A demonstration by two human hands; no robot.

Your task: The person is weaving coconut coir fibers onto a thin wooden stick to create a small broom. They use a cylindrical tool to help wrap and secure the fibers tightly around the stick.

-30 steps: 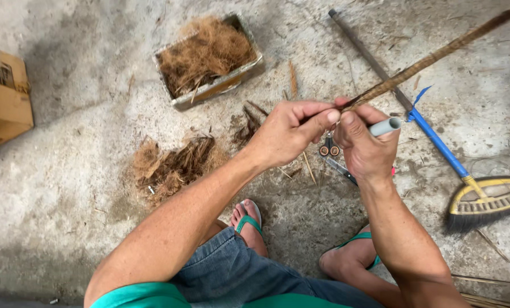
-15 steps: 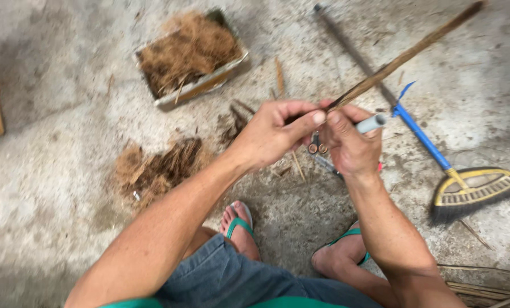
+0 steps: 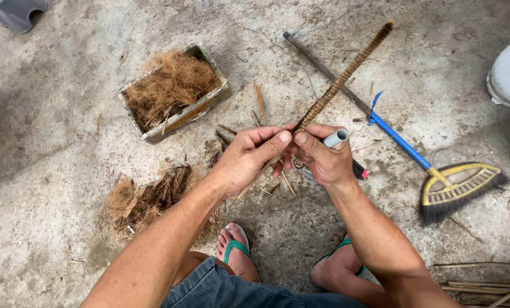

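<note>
Soft, even daylight, faint shadows, sharp focus, slight wide-angle bending at edges.

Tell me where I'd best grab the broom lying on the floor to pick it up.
Grip the broom on its blue handle section, coming straight down from above. It lies flat on the concrete floor, the shaft bare on both sides; the bristle head is wide and floppy, probably a poorer hold.

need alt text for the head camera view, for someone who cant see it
Seen from above, a person's left hand and right hand pinch the near end of a long fibre-wrapped stick over a concrete floor. A box of brown fibre and a loose fibre pile lie left, a blue-handled broom right.
</note>
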